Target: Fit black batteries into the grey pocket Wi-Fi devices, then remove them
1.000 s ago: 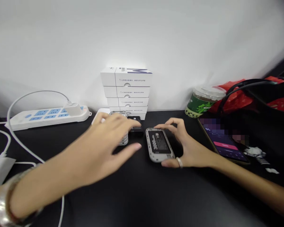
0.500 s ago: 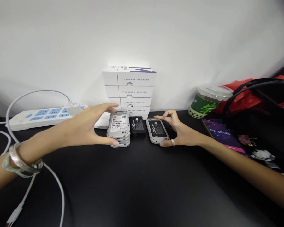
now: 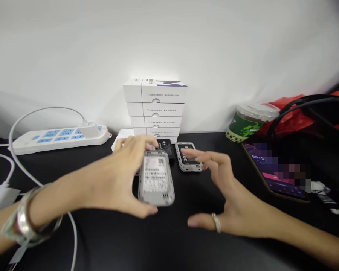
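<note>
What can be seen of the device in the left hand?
The device is a grey, plastic-looking rounded rectangle, its slotted rim framing a white label with a square code near the far right corner; the print is blurred. It seems raised off the table, label up, long side running away from the viewer. The left hand grips its far and near ends.

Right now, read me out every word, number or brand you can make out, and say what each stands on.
"M": top white box.
"300", rest covered by a right-hand finger: battery in the far case.
"mAh", start hidden: loose battery.
"00:5", rest pixelated: phone.
Too blurred: label on the gray case in the left hand.
Too small or unclear: box-front print, green cup.
</note>
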`<state>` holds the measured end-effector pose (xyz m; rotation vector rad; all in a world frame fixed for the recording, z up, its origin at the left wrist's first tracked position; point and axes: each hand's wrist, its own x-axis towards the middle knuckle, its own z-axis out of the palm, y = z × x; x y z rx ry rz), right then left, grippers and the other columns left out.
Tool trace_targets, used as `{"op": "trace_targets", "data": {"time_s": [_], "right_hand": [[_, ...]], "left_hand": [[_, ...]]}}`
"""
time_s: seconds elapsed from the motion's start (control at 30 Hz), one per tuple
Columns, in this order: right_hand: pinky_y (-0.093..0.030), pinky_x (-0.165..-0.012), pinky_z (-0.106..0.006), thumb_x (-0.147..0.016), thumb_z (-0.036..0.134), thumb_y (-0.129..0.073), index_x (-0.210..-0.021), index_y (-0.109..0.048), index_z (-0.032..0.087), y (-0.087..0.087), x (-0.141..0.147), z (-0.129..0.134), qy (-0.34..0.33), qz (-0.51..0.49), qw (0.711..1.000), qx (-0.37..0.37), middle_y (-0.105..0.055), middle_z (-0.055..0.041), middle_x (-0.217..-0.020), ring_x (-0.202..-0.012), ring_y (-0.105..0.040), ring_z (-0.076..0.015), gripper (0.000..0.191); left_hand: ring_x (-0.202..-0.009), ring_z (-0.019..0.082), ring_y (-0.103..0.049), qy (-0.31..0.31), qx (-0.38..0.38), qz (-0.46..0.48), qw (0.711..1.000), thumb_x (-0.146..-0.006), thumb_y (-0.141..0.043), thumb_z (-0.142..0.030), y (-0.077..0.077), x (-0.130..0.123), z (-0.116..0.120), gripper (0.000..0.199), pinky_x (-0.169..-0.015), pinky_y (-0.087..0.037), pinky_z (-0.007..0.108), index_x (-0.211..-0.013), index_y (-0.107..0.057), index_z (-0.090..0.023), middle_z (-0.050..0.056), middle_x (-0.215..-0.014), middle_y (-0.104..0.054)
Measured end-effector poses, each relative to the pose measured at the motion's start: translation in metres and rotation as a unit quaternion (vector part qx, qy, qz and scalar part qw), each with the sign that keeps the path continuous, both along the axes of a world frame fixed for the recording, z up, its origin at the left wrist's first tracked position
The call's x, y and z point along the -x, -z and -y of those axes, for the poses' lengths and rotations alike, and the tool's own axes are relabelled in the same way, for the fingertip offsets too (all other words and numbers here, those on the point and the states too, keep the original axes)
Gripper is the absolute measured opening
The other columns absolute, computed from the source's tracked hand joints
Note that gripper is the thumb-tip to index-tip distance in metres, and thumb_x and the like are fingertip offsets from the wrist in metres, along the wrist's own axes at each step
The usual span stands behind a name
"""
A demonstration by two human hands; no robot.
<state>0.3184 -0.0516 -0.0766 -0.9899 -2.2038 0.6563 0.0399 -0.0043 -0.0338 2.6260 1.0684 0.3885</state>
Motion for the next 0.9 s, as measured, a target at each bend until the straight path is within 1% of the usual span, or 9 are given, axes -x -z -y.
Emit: {"op": "trace_targets", "data": {"time_s": [0.13, 0.27, 0.33, 0.4, 0.43, 0.53, 0.63, 0.8, 0.9], "right_hand": [[-0.048, -0.113, -0.054, -0.071, 0.051, -0.09, -0.146, -0.013, 0.037, 0.015, 0.008, 0.019, -0.031, 0.061, 0.995, 0.072, -0.035, -0.0127, -0.153, -0.143, -0.044, -0.0368, 0.108], [-0.054, -0.103, -0.056, -0.073, 0.046, -0.088, -0.145, -0.013, 0.035, 0.02, 0.008, 0.024, -0.018, 0.088, 0.992, 0.087, -0.04, -0.0136, -0.144, -0.134, -0.049, -0.0394, 0.105], [-0.05, -0.105, -0.059, -0.074, 0.041, -0.086, -0.147, -0.011, 0.032, 0.018, 0.007, 0.024, -0.023, 0.105, 0.991, 0.082, -0.039, -0.0154, -0.142, -0.135, -0.045, -0.041, 0.105], [-0.044, -0.109, -0.062, -0.076, 0.038, -0.084, -0.147, -0.01, 0.031, 0.015, 0.006, 0.024, -0.04, 0.121, 0.988, 0.082, -0.035, -0.0167, -0.146, -0.137, -0.042, -0.0415, 0.104], [-0.041, -0.11, -0.064, -0.076, 0.039, -0.085, -0.147, -0.01, 0.032, 0.015, 0.006, 0.024, -0.051, 0.128, 0.987, 0.084, -0.032, -0.0173, -0.149, -0.139, -0.04, -0.042, 0.103], [-0.037, -0.111, -0.065, -0.073, 0.052, -0.087, -0.146, -0.011, 0.033, 0.017, 0.007, 0.025, -0.05, 0.13, 0.986, 0.097, -0.026, -0.018, -0.154, -0.139, -0.037, -0.0436, 0.107], [-0.04, -0.109, -0.063, -0.074, 0.053, -0.086, -0.148, -0.009, 0.033, 0.021, 0.008, 0.026, -0.022, 0.118, 0.987, 0.107, -0.034, -0.0158, -0.147, -0.134, -0.041, -0.0411, 0.108], [-0.036, -0.111, -0.064, -0.075, 0.046, -0.086, -0.147, -0.011, 0.034, 0.021, 0.009, 0.026, -0.027, 0.114, 0.989, 0.092, -0.038, -0.0126, -0.142, -0.134, -0.041, -0.0391, 0.104], [-0.038, -0.112, -0.063, -0.073, 0.049, -0.086, -0.146, -0.011, 0.032, 0.019, 0.009, 0.025, -0.011, 0.106, 0.985, 0.139, -0.036, -0.0136, -0.142, -0.136, -0.038, -0.0407, 0.106]], "left_hand": [[-0.11, 0.036, -0.051, 0.069, -0.002, -0.029, 0.997, -0.058, -0.09, -0.047, 0.012, -0.023, 0.033, 0.089, -0.098, -0.046, 0.054, -0.129, -0.043, -0.021, 0.009, -0.116, -0.05], [-0.112, 0.035, -0.052, 0.112, 0.017, -0.019, 0.993, -0.056, -0.092, -0.066, 0.011, -0.032, 0.026, 0.101, -0.101, -0.045, 0.053, -0.133, -0.044, -0.022, 0.01, -0.12, -0.056], [-0.118, 0.033, -0.053, 0.114, -0.005, -0.005, 0.994, -0.075, -0.082, -0.066, 0.005, -0.032, 0.007, 0.082, -0.105, -0.043, 0.049, -0.133, -0.045, -0.023, 0.011, -0.129, -0.057], [-0.121, 0.031, -0.055, 0.08, -0.056, -0.035, 0.995, -0.098, -0.063, -0.05, 0.0, -0.033, -0.016, 0.047, -0.108, -0.038, 0.048, -0.131, -0.049, -0.02, 0.011, -0.133, -0.06], [-0.12, 0.031, -0.057, 0.062, -0.082, -0.071, 0.992, -0.102, -0.058, -0.042, -0.001, -0.034, -0.028, 0.038, -0.11, -0.035, 0.049, -0.13, -0.051, -0.017, 0.012, -0.131, -0.062], [-0.112, 0.035, -0.061, 0.033, -0.093, -0.136, 0.986, -0.098, -0.064, -0.036, 0.004, -0.042, -0.054, 0.049, -0.106, -0.037, 0.05, -0.138, -0.049, -0.012, 0.014, -0.117, -0.069], [-0.114, 0.04, -0.059, 0.025, -0.078, -0.132, 0.988, -0.087, -0.075, -0.041, 0.013, -0.049, -0.066, 0.072, -0.097, -0.043, 0.048, -0.146, -0.041, -0.016, 0.013, -0.111, -0.069], [-0.114, 0.037, -0.058, 0.029, -0.059, -0.109, 0.992, -0.076, -0.079, -0.05, 0.019, -0.057, -0.069, 0.074, -0.103, -0.039, 0.05, -0.135, -0.05, -0.016, 0.013, -0.117, -0.066], [-0.111, 0.034, -0.058, 0.039, -0.06, -0.088, 0.994, -0.069, -0.081, -0.047, 0.016, -0.06, -0.058, 0.077, -0.104, -0.038, 0.049, -0.132, -0.05, -0.015, 0.013, -0.12, -0.064]]}}
